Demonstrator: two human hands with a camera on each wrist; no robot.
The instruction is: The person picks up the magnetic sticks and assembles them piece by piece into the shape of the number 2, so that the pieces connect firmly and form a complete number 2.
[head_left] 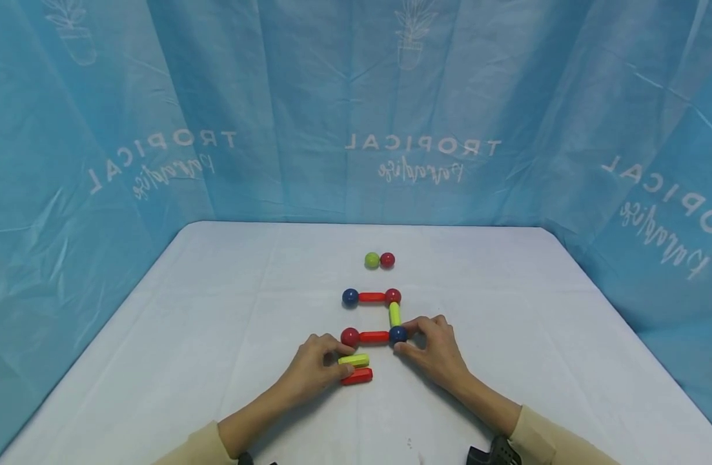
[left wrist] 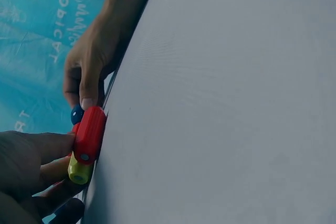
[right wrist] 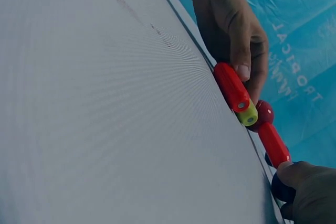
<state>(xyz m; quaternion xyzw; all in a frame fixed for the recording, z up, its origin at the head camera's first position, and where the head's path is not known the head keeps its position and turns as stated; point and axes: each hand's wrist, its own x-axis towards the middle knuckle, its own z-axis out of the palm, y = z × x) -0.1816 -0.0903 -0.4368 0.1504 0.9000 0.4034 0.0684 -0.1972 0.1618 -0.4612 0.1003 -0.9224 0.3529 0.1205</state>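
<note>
Your left hand [head_left: 321,363] pinches the loose yellow stick [head_left: 356,360], its thumb against the red stick [head_left: 363,376] nearer you. Your right hand [head_left: 437,349] pinches the blue ball [head_left: 398,334] at its fingertips. Twisting that ball could break the joined shape; your left forefinger, lifting carelessly, might knock the red ball [head_left: 349,336] just beyond it.

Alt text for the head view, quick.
A person's right grip pinches the nearer blue ball of a ball-and-rod shape on a white table; the left grip holds a yellow rod and a red rod. Two balls lie beyond.
</note>
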